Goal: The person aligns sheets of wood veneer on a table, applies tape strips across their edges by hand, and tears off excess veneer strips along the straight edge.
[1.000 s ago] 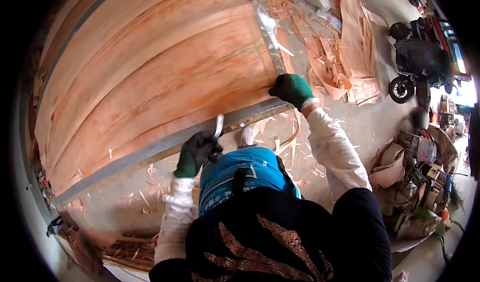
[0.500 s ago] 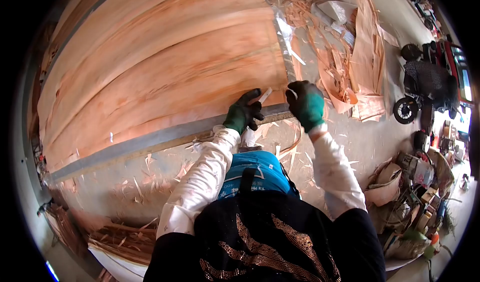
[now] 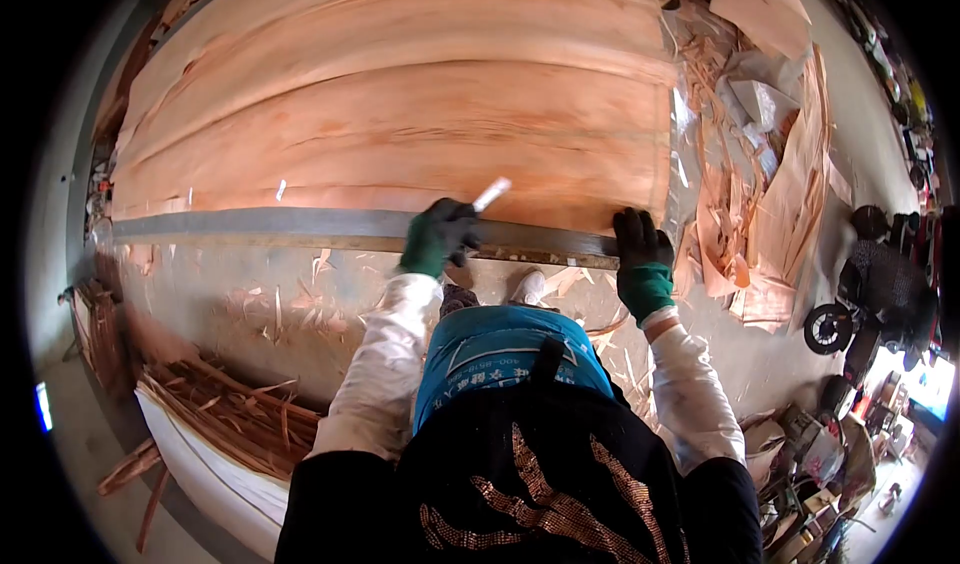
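My left hand (image 3: 440, 238), in a black and green work glove, is above the near edge of a wide wood veneer sheet (image 3: 400, 114). Its fingers are curled around a small white strip (image 3: 492, 194), whose blurred end sticks out toward the sheet. My right hand (image 3: 643, 258), gloved the same way, rests with straight fingers at the sheet's near right corner, touching the grey edge strip (image 3: 540, 239) there. Short white tape-like pieces (image 3: 281, 191) lie along the sheet's near border.
Torn veneer scraps (image 3: 745, 224) and plastic are heaped on the right. Wood strips fill a white-sided container (image 3: 215, 444) at lower left. Shavings (image 3: 320, 309) litter the floor before me. A motorbike (image 3: 860, 294) and piled household items (image 3: 820, 464) stand farther right.
My right hand has gone from curled above the corner to fingers laid straight on the edge. The left hand has moved away from it, leftward, with the white strip. The view has turned.
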### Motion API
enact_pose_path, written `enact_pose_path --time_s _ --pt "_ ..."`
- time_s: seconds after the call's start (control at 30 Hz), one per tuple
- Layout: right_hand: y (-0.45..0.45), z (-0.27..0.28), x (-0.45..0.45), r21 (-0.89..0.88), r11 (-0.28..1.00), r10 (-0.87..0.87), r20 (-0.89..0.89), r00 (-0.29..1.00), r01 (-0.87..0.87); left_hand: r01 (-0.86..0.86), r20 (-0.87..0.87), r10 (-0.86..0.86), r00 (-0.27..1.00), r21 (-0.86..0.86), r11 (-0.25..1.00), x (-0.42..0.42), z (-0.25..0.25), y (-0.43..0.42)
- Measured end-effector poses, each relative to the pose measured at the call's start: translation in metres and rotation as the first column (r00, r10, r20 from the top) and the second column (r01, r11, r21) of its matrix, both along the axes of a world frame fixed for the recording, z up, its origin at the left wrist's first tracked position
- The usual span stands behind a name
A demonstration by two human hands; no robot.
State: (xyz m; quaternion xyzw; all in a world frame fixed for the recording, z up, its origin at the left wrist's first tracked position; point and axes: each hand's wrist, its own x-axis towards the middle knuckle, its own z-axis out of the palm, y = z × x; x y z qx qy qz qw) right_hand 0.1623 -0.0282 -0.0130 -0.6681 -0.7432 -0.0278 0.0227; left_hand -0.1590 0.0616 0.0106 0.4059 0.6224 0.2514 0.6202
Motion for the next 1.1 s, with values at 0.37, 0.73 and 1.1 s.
enact_pose_path --time_s 0.37,0.73,1.1 --pt "0.082 0.019 -0.192 0.276 0.853 0.498 -0.176 0.849 -0.443 -0.215 0.19 0.217 0.958 -0.03 0.976 -0.055 -0.023 -0.002" --pt "0.095 -0.062 -0.218 0.176 0.877 0.425 0.148 0.893 -0.447 0.447 -0.746 0.004 0.666 0.403 0.798 -0.144 -0.054 0.005" --pt "0.094 -0.026 -0.216 -0.103 0.895 0.441 0.068 0.895 -0.433 -0.747 -0.09 0.743 0.664 -0.126 0.653 -0.522 0.003 -0.071"
